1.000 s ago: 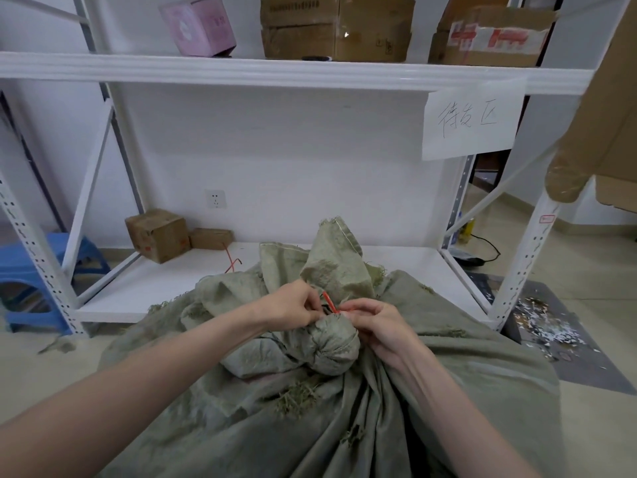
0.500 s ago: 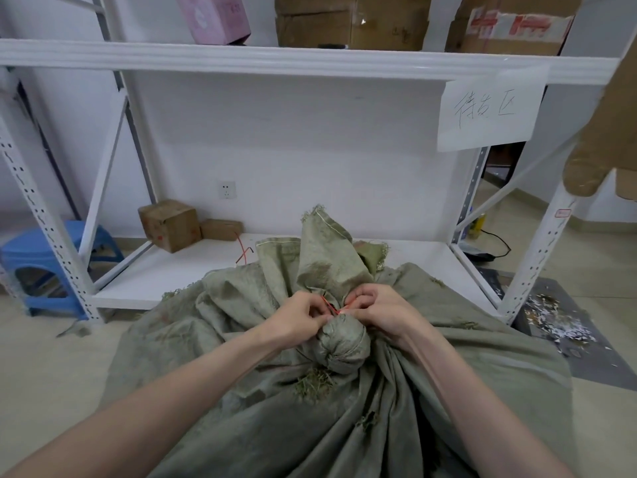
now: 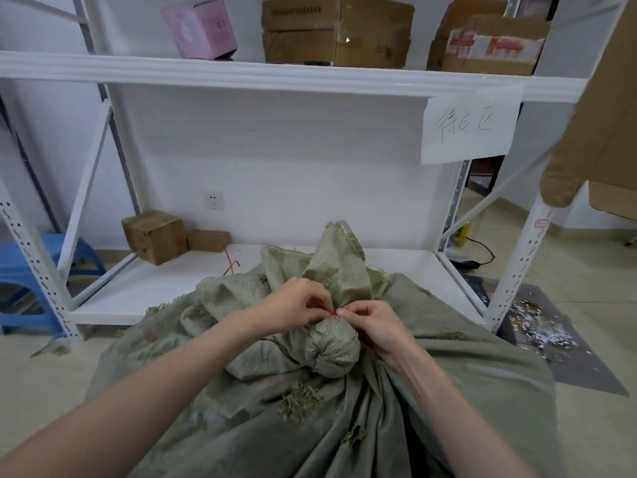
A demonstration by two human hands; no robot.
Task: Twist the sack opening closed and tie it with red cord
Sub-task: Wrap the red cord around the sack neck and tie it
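Sack bulging full, contents hidden, neck bunched; left hand and right hand both pinching red cord at neck.

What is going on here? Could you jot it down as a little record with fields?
Activity: tying a sack's gathered neck
Sack: green woven sack, opening bunched into a knob
Red cord: a short bit visible between the fingertips
Left hand: left hand pinching the cord at the neck
Right hand: right hand pinching it from the other side
Spare cord: red cord piece lying on the lower shelf
Behind: cardboard boxes, blue stool
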